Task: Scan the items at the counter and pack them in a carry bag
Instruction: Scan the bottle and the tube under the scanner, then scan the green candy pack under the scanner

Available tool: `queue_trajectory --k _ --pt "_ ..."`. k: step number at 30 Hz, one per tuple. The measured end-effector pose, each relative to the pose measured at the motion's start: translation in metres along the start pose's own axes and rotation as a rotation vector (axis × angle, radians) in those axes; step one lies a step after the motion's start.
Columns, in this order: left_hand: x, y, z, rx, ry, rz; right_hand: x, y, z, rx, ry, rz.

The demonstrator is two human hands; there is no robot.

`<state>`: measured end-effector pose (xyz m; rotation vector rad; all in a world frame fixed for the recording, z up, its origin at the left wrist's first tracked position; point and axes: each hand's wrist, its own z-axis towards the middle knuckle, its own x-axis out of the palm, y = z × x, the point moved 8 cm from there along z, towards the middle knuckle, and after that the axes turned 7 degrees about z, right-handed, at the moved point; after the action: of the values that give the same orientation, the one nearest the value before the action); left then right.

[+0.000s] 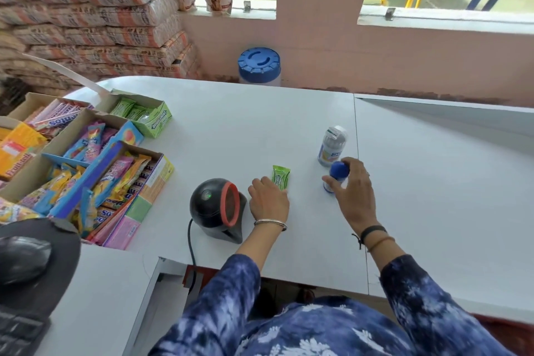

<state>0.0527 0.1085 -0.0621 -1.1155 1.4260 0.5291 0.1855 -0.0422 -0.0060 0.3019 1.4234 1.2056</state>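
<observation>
Scene: checkout surface (289, 113), white and mostly bare, seen from above by the person working it.
Landmark: black dome barcode scanner (216, 208) with a red-ringed window, standing at the near edge, its cable trailing toward the person.
Left hand (268, 201): just right of the scanner, palm down, fingers lying on the lower end of a green chewing-gum pack (281, 177); whether it has pinched the pack or only presses on it cannot be told.
Right hand (354, 191): further right of the scanner, fingers curled round a small blue-capped bottle (336, 179) that stands upright on the surface.
Second bottle: clear-capped bottle (332, 146), upright, just beyond the blue-capped one and further from the scanner; untouched.
Stock: open candy boxes (95, 159) crowd the surface left of the scanner; a green gum carton (144, 114) sits behind them.
Carry bag: none in view.
Stage, as judged: items being taken up for scanning; nothing looks packed yet.
Handling, gum: likely light, flat and slick in its wrapper; best pinched by the long edges or slid to lift a corner, barcode turned to the scanner window.
Handling, bottles: probably rigid plastic, light, smooth-sided and easy to tip; hold round the body below the cap, not by the cap alone.
Risk: reaching for the blue-capped bottle could knock its neighbour over.
</observation>
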Motion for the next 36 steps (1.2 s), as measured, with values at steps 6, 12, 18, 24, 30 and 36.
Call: queue_trajectory --k 6,12,18,24,30,36 --pt "-0.023 0.004 -0.031 0.059 -0.169 -0.480 0.016 0.045 -0.034 -0.246 0.019 -0.051" --pt "-0.029 -0.006 -0.074 0.417 -0.375 -0.399 0.060 0.009 -0.046 0.490 0.348 0.680" --pt "-0.009 -0.003 -0.074 0.086 0.028 -1.173 0.045 0.003 -0.042 0.599 0.292 0.962" --pt "-0.006 -0.012 -0.068 0.008 0.305 -1.326 0.035 0.009 -0.041 0.528 0.277 0.933" --pt "-0.027 -0.019 -0.061 -0.072 0.158 -1.503 0.026 0.017 -0.041 0.476 0.259 1.083" --pt "-0.037 -0.023 -0.065 -0.083 0.122 -1.623 0.021 0.026 -0.039 0.442 0.264 1.166"
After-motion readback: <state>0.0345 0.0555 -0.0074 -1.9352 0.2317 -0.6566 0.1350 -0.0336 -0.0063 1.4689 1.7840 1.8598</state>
